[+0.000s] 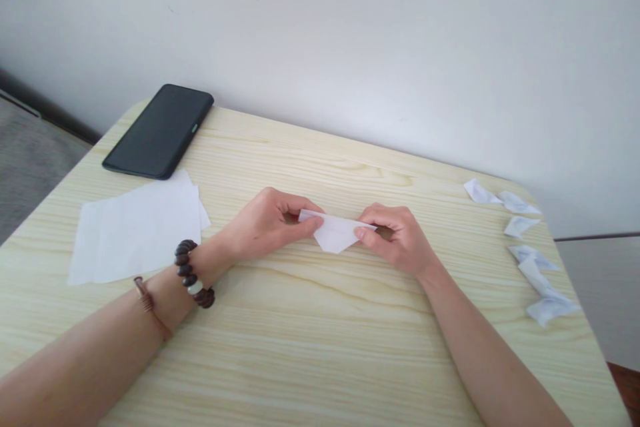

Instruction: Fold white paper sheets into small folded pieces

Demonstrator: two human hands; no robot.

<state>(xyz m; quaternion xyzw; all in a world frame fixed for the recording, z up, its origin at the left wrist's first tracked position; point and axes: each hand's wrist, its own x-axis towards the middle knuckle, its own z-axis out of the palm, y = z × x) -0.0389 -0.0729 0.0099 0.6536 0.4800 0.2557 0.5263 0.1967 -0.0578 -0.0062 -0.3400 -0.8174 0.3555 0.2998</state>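
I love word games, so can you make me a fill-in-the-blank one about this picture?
1. The left hand and right hand hold a folded piece of white ____.
2. A dark bead bracelet circles the ____ wrist.
3. The loose folded pieces lie on the ____ side of the table, opposite the flat sheets.

Missing words: paper; left; right.

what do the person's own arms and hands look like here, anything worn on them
Both the left hand and right hand are ungloved, with no sleeves in view. The left wrist wears a dark brown beaded bracelet with one pale bead, plus a thin reddish-brown cord.
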